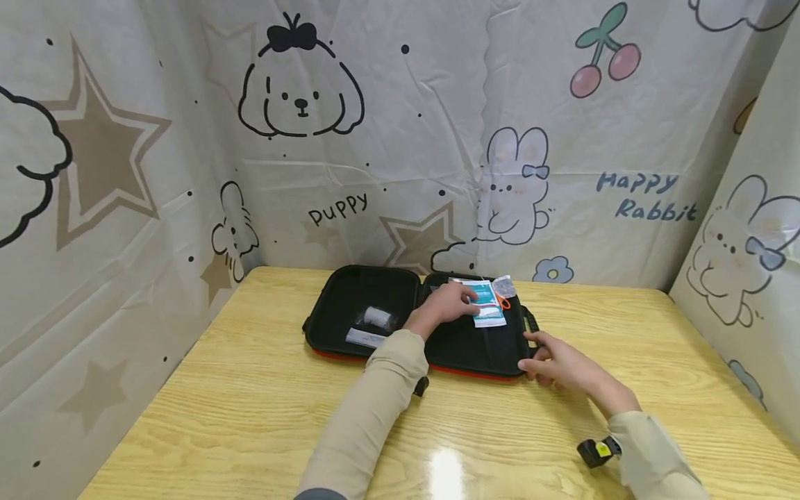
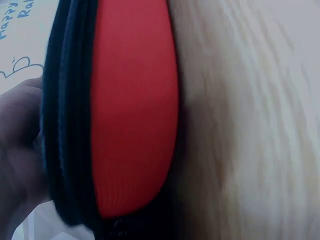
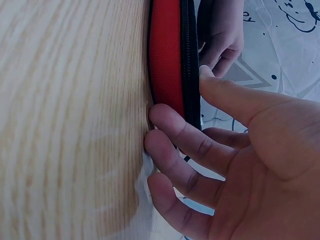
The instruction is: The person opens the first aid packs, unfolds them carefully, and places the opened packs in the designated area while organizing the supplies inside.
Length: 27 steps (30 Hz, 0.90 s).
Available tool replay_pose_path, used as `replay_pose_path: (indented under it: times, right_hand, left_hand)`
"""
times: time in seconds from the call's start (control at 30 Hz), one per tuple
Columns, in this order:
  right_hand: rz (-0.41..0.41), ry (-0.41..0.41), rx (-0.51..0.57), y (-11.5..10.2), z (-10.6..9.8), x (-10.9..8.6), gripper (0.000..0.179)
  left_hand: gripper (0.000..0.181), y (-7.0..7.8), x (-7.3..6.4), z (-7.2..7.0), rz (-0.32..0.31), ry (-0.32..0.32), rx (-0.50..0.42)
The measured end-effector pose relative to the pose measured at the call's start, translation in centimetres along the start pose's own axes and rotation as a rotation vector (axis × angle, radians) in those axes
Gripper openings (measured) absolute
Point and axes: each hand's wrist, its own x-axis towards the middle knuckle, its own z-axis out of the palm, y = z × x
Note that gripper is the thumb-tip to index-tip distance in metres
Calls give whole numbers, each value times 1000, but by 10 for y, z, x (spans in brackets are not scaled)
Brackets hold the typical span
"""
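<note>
A black case with red sides (image 1: 478,373) lies spread apart on the wooden table, its two halves side by side. Over the right half, my left hand (image 1: 445,303) has its thumb and fingers on a blue-and-white packet (image 1: 489,300). Orange-handled scissors (image 1: 505,303) and a silvery packet (image 1: 503,286) lie beside that packet. My right hand (image 1: 558,362) grips the case's right front corner. In the right wrist view its thumb touches the black zip edge (image 3: 190,65), and its bent fingers (image 3: 167,120) meet the red side. The left fingertips are hidden in the left wrist view.
In the case's left half lie a white roll in clear wrapping (image 1: 378,317) and a flat pale strip (image 1: 364,338). A black handle (image 1: 531,323) is on the case's right side. A printed cloth (image 1: 400,139) hangs behind the table (image 1: 250,417).
</note>
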Motion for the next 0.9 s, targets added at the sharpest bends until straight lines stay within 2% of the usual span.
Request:
replay_pose_path:
  times: [0.17,0.37,0.6,0.77,0.9]
  right_hand:
    - [-4,-3,4,0,1,1,77]
    - [-3,7,-8,0,1,0,75]
    - [14,13,-6,2,1,-1,77]
    - [14,10,5,1,2,-2,78]
    - [7,7,8,0,2,-1,78]
  left_hand:
    - [34,2,1,1,-11,39,-30]
    - [31,-1,0,-3,41,81,-168]
    - [29,-6,-2,-8,89,150,-248]
    - [30,-12,-9,-17,123,211,-358]
    - [32,-19,-15,-31,133,242,-417]
